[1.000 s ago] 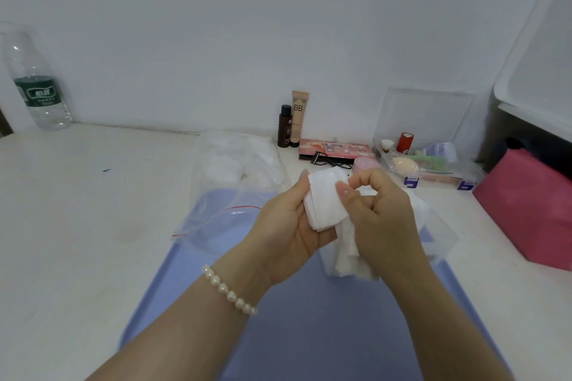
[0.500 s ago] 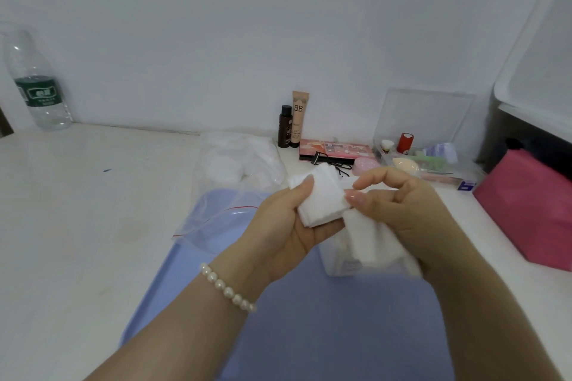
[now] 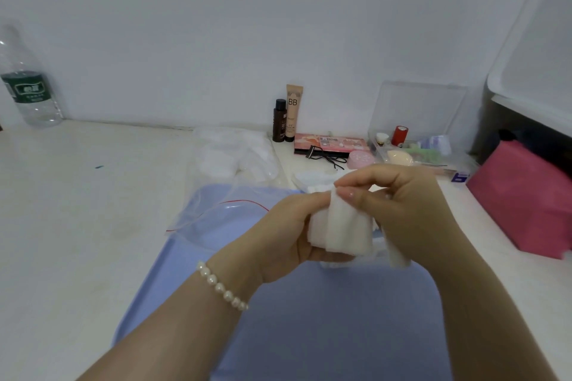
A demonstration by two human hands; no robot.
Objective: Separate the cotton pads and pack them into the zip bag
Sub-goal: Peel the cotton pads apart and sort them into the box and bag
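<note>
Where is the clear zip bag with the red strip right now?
In the head view, the clear zip bag with the red strip lies left of centre, partly on the blue tray, just beyond the left hand.

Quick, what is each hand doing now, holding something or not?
Left hand: holds the stack of white cotton pads.
Right hand: pinches one white cotton pad.

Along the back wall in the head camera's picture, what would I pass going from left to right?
Clear plastic water bottle with green label → small dark brown bottle → beige BB cream tube → pink makeup palette → clear plastic organiser box → pink fabric pouch.
</note>
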